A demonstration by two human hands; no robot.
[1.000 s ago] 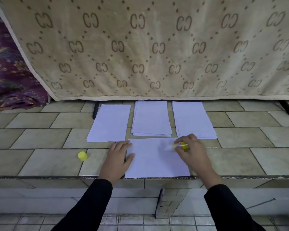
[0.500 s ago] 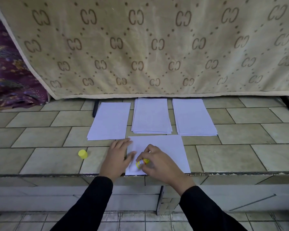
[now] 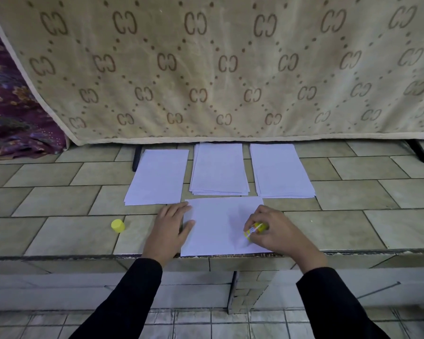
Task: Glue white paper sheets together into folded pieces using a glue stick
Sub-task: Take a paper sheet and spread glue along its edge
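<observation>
Tiles of a pale grey-green covered a wide ledge (image 3: pixel 59 228), seen from above by a person in black sleeves (image 3: pixel 132 289). A single white sheet (image 3: pixel 218 226) lay flat on the ledge directly in front of the person, its near edge level with the ledge's front lip.

The left hand (image 3: pixel 168 231) rested palm down at the sheet's left edge. Its fingers were straight and a little spread, with the thumb and fingertips lying over the paper's border. The right hand (image 3: pixel 277 231) sat on the right part of the sheet, fingers curled around a yellow glue stick (image 3: pixel 255 230). The stick was tilted, its lower end pointing toward the near left and down at the paper; whether it touched the paper could not be told. A yellow cap (image 3: pixel 118 225) stood alone on the tiles, left of the left hand and apart from it.

Beyond the sheet, three piles of white paper lay side by side in a row: the left pile (image 3: pixel 158 177), the middle pile (image 3: pixel 219 167) and the right pile (image 3: pixel 280 171). The middle pile's near edge lay just beside the far edge of the single sheet. The sheets of the middle and right piles were slightly fanned at their near edges.

Behind the piles hung a beige cloth (image 3: pixel 206 69) printed with repeated letter pairs and dotted diamonds. A purple patterned fabric (image 3: pixel 10 106) lay at the far left. Two black legs showed under the cloth's hem, one behind the left pile (image 3: pixel 136 157) and one at the far right (image 3: pixel 417 151). Below the ledge ran a lower tiled floor (image 3: pixel 206 321).
</observation>
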